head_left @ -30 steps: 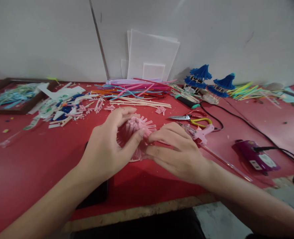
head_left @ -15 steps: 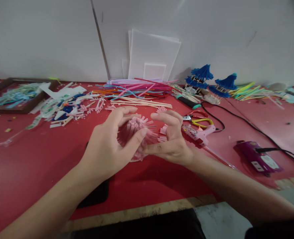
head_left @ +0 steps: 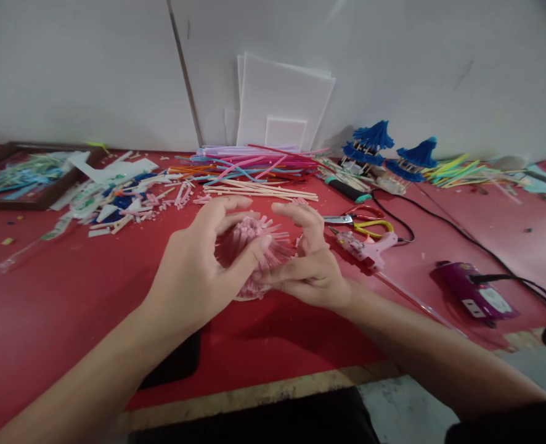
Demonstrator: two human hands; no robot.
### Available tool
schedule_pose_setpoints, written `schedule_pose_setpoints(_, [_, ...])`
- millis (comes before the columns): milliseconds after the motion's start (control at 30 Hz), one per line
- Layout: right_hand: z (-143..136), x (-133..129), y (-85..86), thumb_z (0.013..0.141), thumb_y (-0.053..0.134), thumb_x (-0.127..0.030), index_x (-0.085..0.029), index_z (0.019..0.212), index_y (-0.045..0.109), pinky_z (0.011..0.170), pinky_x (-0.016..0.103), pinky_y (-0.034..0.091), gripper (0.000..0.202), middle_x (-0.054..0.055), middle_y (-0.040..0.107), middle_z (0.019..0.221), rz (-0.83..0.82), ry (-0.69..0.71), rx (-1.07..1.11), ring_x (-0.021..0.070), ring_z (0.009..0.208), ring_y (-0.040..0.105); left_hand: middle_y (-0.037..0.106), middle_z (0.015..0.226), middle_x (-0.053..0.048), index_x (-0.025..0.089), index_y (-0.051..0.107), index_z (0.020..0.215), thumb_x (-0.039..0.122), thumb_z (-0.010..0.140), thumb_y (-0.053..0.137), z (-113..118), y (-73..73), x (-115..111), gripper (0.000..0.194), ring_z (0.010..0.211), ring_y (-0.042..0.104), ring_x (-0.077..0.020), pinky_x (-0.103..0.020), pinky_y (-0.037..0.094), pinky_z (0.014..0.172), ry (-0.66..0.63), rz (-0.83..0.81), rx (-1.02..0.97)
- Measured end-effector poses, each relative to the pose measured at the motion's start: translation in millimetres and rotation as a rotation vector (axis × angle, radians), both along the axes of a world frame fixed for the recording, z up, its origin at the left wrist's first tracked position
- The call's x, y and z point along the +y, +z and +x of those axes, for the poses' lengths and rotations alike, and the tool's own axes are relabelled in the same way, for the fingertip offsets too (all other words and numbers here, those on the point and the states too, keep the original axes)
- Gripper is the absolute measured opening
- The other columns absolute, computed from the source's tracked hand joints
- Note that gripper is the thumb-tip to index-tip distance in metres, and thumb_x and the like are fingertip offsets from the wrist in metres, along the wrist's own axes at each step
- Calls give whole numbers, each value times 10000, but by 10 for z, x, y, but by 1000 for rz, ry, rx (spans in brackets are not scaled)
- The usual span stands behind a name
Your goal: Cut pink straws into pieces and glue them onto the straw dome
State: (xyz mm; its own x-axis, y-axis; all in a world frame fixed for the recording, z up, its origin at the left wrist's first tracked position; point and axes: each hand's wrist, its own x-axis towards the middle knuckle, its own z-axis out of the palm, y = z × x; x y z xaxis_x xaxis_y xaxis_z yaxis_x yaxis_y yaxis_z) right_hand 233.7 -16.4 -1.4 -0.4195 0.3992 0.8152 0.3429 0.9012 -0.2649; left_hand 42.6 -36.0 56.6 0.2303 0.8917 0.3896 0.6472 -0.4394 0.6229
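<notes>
Between my hands is a pink model roof built of many thin sticks that fan out from a bunched top. My left hand curves around its left side, with the thumb laid across the front. At the right, my right hand presses its thumb and a finger against the lower front edge of the roof, while its index finger arches above. A pale rim shows under the roof. The far side of the roof is hidden by my fingers.
Right of my hands lie a pink glue gun, scissors with a yellow handle and a purple power socket with a black cable. Behind are coloured sticks, two blue model roofs and scraps. A black phone-like object is below my left wrist.
My right hand has shifted slightly left, its index finger closer to the roof, and more of the glue gun and scissors shows. The left hand keeps its hold. The view has turned slightly.
</notes>
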Motion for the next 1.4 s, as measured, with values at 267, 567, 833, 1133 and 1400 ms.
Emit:
schedule_pose_setpoints(267, [2, -17, -3, 837, 667, -347, -320, 800, 763, 1126, 501, 269, 106, -58, 304, 1510, -103, 14, 3, 253, 1355, 355, 674, 1223, -56, 221, 514, 1182, 380, 845, 631, 5, -2, 1, 391, 1122, 666, -216, -251, 568, 842, -3, 0, -10])
schedule_pose_setpoints(567, [16, -49, -4, 830, 685, -341, -318, 835, 771, 1096, 507, 325, 89, -24, 317, 1495, -145, -3, -5, 268, 1343, 371, 695, 1187, -61, 210, 543, 1191, 373, 876, 606, -11, -19, 1, 361, 1084, 678, -231, -266, 562, 809, -32, -12, -77])
schedule_pose_setpoints(833, [28, -95, 53, 833, 683, -319, -362, 882, 731, 1077, 475, 352, 81, -16, 405, 1391, 87, -98, -88, 222, 1246, 443, 671, 1143, -55, 201, 614, 1147, 337, 880, 634, -69, -126, 29, 300, 1052, 639, -198, -312, 500, 917, -85, 46, -222])
schedule_pose_setpoints(1133, [426, -231, 302, 856, 627, -245, -336, 1087, 681, 984, 461, 446, 254, 44, 568, 1225, 182, -351, -73, 253, 1130, 529, 687, 1078, -49, 224, 585, 1121, 321, 781, 734, -117, -135, 145, 383, 1063, 667, -223, -304, 552, 868, -118, -40, -297])
schedule_pose_setpoints(1400, [742, -235, 193, 1007, 347, -364, -232, 959, 717, 859, 433, 480, 396, 57, 748, 910, -18, -402, -39, 218, 906, 661, 683, 1139, -65, 213, 552, 1161, 299, 869, 649, -236, -90, 294, 320, 1075, 680, -192, -255, 556, 872, -304, -81, -308])
